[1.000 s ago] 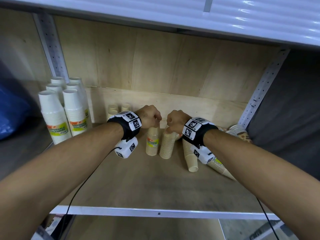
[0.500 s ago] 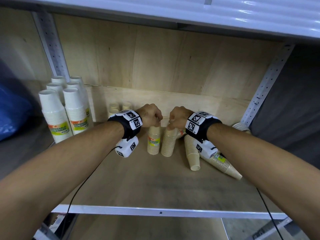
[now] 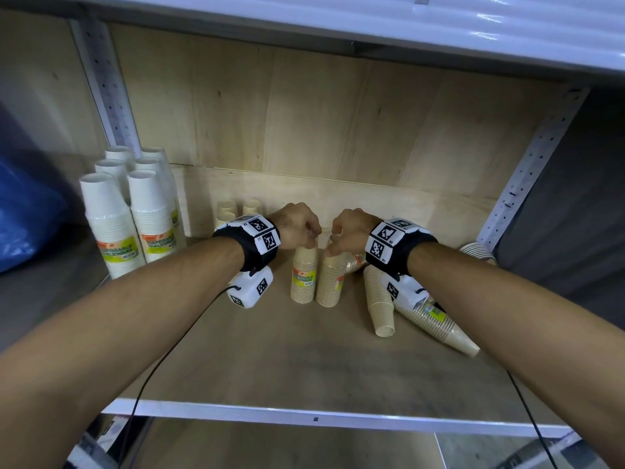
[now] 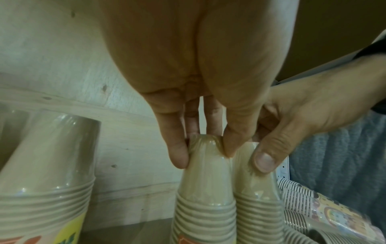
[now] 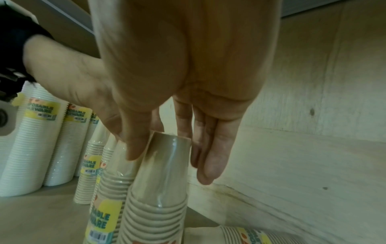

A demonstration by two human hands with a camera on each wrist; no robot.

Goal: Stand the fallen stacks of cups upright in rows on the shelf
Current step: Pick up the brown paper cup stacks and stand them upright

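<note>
1. Two tan cup stacks upright, touching, mid-shelf.
2. Left hand pinches left stack's top; right hand pinches right stack's top (thumb and fingers curled round it).
3. Fallen tan stacks lie just right.
4. White stacks upright far left.

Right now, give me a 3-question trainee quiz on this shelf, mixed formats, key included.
1. True or false: the left hand pinches the top of an upright beige cup stack.
2. The right hand holds: A) a white cup stack B) the neighbouring beige stack C) nothing.
3. Fill in: the two beige stacks under the right forearm are ____.

Key: 1 true; 2 B; 3 fallen.
</note>
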